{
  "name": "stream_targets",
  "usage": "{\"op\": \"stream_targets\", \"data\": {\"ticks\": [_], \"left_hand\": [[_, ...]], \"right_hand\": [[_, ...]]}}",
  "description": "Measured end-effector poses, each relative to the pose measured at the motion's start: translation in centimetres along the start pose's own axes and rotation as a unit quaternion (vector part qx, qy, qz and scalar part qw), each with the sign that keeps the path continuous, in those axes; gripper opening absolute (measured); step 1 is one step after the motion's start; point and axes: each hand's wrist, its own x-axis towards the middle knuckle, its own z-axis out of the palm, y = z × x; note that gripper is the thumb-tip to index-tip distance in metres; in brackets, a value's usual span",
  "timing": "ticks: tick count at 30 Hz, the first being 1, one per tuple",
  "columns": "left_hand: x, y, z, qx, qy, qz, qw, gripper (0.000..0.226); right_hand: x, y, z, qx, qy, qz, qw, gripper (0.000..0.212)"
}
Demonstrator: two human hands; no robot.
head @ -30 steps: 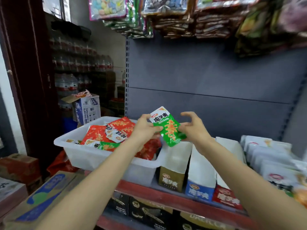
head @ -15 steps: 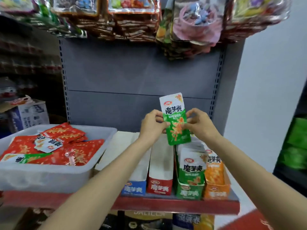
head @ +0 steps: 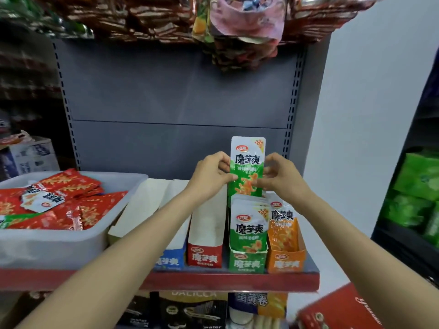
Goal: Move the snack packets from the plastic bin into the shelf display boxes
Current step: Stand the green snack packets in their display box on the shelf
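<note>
I hold a green and white snack packet (head: 247, 167) upright between both hands. My left hand (head: 211, 173) pinches its left edge and my right hand (head: 280, 176) pinches its right edge. The packet's lower end sits just behind the row of green packets in the green display box (head: 247, 263). To the left, the white plastic bin (head: 59, 248) holds several red packets (head: 71, 184) and a green one at its left edge. Blue (head: 169, 260), red (head: 204, 257) and orange (head: 286, 263) display boxes stand beside the green one on the shelf.
The red shelf edge (head: 228, 281) runs across the front. Bags of snacks hang from above (head: 237, 27) over the grey back panel. Cartons fill the lower shelf (head: 194, 309). A dark rack with green packs (head: 418, 186) stands at the right, and a red box (head: 342, 309) lies low right.
The view has swung right, away from the bin. Both hands carried the green packet rightward, turned it upright and lowered it to the back of the green display box.
</note>
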Motion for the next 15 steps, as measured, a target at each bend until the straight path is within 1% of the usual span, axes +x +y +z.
{"op": "stream_targets", "data": {"ticks": [3,4,5,7,9,14,15], "left_hand": [[-0.5,0.0,0.1,0.048,-0.064,-0.007,0.997,0.029],[-0.7,0.1,0.1,0.046,-0.072,-0.008,0.996,0.035],[-1.0,0.2,0.1,0.037,-0.066,-0.005,0.997,0.044],[-1.3,0.5,0.0,0.016,-0.024,0.011,1.000,0.058],[-1.5,0.8,-0.1,0.004,-0.006,0.030,1.000,0.060],[-2.2,1.0,-0.1,-0.001,-0.012,0.062,0.998,0.063],[-2.3,0.8,-0.1,0.007,-0.016,0.064,0.998,0.058]], "right_hand": [[-0.2,0.1,-0.1,0.037,0.018,-0.032,0.999,0.059],[-0.2,0.0,-0.1,0.034,0.024,-0.045,0.998,0.060],[-0.3,-0.1,-0.1,0.026,0.026,-0.057,0.998,0.057],[-0.3,-0.3,-0.2,0.008,0.026,-0.070,0.997,0.044],[-0.4,-0.8,-0.3,-0.012,0.027,-0.078,0.997,0.038],[-0.7,-1.8,-0.3,-0.076,0.005,-0.103,0.992,0.037],[-0.9,-1.8,-0.2,-0.100,0.002,-0.104,0.990,0.036]]}}
